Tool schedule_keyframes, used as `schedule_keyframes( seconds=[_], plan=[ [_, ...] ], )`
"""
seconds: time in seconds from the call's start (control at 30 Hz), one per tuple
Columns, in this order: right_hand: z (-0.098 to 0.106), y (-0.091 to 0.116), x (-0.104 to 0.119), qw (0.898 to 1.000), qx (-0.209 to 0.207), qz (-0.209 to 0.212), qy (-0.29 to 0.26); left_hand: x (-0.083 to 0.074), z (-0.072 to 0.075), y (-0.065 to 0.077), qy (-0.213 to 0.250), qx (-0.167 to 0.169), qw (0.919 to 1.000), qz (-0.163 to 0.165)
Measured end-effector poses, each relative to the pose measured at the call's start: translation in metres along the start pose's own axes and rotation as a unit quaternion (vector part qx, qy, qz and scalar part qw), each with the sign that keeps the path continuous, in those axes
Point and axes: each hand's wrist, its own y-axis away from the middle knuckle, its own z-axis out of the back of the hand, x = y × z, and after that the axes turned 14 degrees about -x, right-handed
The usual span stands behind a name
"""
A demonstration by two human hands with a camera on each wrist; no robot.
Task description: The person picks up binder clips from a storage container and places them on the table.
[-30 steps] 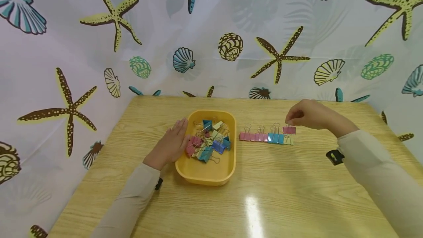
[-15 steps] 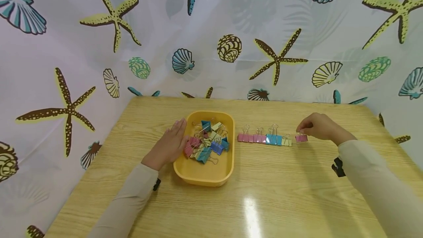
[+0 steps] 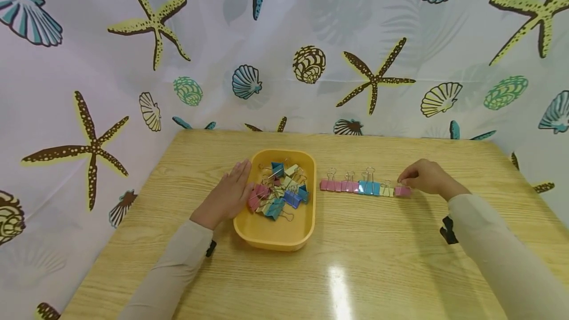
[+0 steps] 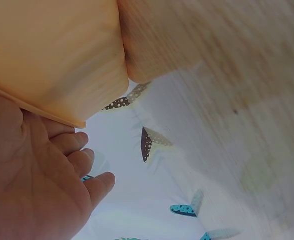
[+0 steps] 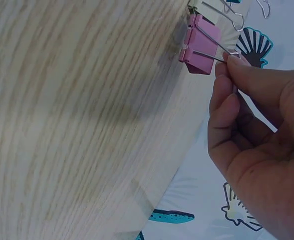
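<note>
You've got your right hand [image 3: 424,177] pinching the wire handles [image 5: 209,56] of the pink clip [image 3: 403,191] at the right end of the row [image 3: 369,188], likely to align it — left hand [image 3: 224,194] straight-fingered against the tub [image 3: 275,245], probably steadying it.

The held pink clip [image 3: 403,191] has come down beside the yellow clip [image 3: 387,192].

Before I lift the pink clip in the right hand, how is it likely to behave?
The pink clip should feel stiff: its body has a straight-edged wedge shape. It may pivot or swing, since the right hand pinches only its thin wire handles. Rolling on the table seems unlikely, given its flat faces.
</note>
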Motion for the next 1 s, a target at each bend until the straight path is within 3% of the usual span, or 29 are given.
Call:
schedule_keyframes(
  seconds=[1.0],
  plan=[
    [-0.0035, 0.0004, 0.0004, 1.000, 0.014, -0.012, -0.001, -0.0019, 0.0025, -0.0006, 0.001, 0.000, 1.0000, 0.002]
  ],
)
